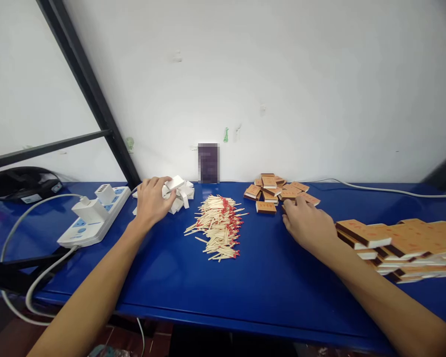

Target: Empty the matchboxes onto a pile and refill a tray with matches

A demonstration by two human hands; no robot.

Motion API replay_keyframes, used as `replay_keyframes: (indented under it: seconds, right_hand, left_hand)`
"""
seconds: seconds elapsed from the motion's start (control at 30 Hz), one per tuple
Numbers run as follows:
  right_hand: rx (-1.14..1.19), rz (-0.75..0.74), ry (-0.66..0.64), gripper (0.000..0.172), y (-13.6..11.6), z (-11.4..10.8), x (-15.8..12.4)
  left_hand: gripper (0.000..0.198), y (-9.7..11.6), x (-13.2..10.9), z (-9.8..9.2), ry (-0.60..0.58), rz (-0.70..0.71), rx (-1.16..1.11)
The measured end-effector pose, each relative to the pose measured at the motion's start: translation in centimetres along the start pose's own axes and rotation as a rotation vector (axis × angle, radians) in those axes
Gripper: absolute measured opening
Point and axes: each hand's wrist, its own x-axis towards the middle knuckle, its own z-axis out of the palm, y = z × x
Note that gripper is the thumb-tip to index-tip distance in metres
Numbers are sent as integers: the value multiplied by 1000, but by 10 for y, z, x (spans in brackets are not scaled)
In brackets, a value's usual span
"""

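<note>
A heap of red-tipped matches (218, 226) lies in the middle of the blue table (215, 292). My left hand (151, 201) reaches into a pile of white inner trays (181, 192) at the back left, its fingers curled over one of them. My right hand (307, 222) rests at the near edge of a pile of orange matchbox sleeves (274, 190), fingers bent down onto one sleeve. What lies under those fingers is mostly hidden.
A stack of larger orange boxes (401, 244) fills the right side. A white power strip (95, 214) with a plugged charger and grey cables sits at the left. A black device (18, 182) stands far left. A white cable (375, 189) runs along the wall.
</note>
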Motion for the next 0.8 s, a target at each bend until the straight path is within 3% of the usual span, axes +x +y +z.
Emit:
replay_keyframes:
  seconds: [0.17, 0.37, 0.53, 0.7, 0.8]
  right_hand:
    - [-16, -40, 50, 27, 4, -5, 1]
    - [146, -4, 183, 31, 30, -40, -10]
    - [197, -12, -4, 44, 53, -39, -9]
    - [141, -84, -317, 38, 65, -22, -2]
    - [136, -66, -369, 32, 64, -23, 4]
  left_hand:
    - [38, -14, 0, 5, -110, -58, 74]
    - [34, -2, -3, 6, 0, 38, -96]
    - [27, 17, -7, 1, 39, 269, -273]
    - [22, 27, -12, 0, 51, 382, -367]
    - [20, 30, -13, -1, 56, 425, -409]
